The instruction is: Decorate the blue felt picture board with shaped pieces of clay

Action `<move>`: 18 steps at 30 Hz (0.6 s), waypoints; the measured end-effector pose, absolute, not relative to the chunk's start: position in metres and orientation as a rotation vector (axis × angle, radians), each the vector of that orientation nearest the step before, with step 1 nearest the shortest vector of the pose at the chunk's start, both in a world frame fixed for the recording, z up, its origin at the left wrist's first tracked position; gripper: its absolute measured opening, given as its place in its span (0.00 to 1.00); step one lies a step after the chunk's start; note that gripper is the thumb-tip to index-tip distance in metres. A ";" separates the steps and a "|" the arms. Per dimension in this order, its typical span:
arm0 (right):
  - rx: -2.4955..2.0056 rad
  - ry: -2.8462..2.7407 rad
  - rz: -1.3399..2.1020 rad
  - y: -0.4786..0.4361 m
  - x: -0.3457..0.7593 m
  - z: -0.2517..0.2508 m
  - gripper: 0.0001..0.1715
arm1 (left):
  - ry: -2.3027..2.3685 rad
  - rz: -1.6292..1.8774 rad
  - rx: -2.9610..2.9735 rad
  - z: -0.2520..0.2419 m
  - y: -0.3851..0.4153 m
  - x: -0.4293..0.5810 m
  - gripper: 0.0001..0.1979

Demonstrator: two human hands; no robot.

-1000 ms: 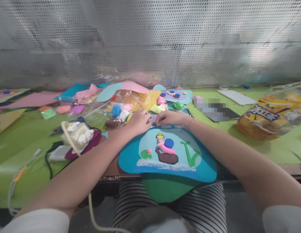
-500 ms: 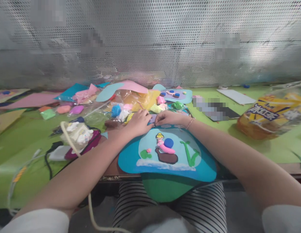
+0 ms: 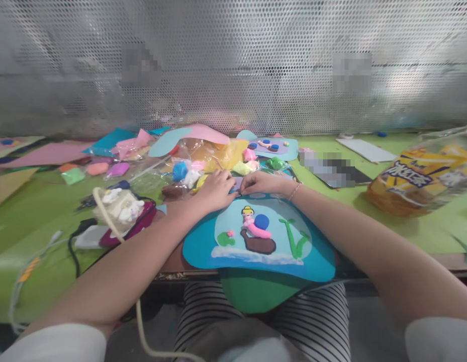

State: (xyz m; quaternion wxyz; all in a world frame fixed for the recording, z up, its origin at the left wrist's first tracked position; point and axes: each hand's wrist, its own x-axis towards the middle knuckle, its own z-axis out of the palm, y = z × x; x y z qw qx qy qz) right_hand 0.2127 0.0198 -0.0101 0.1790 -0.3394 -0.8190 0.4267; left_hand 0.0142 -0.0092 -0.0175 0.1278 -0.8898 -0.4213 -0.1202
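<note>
At the upper edge of a blue card [image 3: 319, 256], my left hand [image 3: 218, 190] lies with its fingers bent and close together. My right hand [image 3: 263, 184] faces it, thumb and fingertips pinched. A tiny dark bit shows between the two sets of fingertips, too small to name. On the card's pale blue oval [image 3: 278, 211] is a clay picture: a pink snail [image 3: 258, 231] with a blue shell [image 3: 262, 222] and yellow hat, over a brown shape [image 3: 259, 245]. Green clay plants [image 3: 291, 239] stand at right, and a white strip [image 3: 252, 255] runs below. Purple card partly shows behind my fingers.
Bagged clay lumps, such as a blue one [image 3: 179, 171], lie beyond my hands. A second clay picture [image 3: 289, 149] is behind. At right are a phone [image 3: 342, 171] and a drink bottle [image 3: 410, 186]; at left, a purple case [image 3: 146, 221] with cables.
Both hands hold nearly the same place and pose at the card's upper edge. The view has shifted only very slightly.
</note>
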 end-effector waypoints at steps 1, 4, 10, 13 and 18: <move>-0.961 -2.316 1.206 0.020 0.213 -0.010 0.08 | -1.225 -0.356 -2.590 -0.018 -0.009 0.014 0.12; -0.961 -2.322 1.195 0.021 0.213 -0.011 0.08 | -1.211 -0.373 -2.595 -0.019 -0.009 0.014 0.11; -0.945 -2.345 1.165 0.024 0.213 -0.015 0.10 | -1.194 -0.331 -2.589 -0.018 -0.009 0.014 0.12; -0.944 -2.360 1.130 0.026 0.213 -0.017 0.10 | -1.181 -0.303 -2.584 -0.017 -0.010 0.014 0.12; -0.945 -2.385 1.105 0.026 0.213 -0.018 0.11 | -1.171 -0.286 -2.584 -0.018 -0.011 0.014 0.12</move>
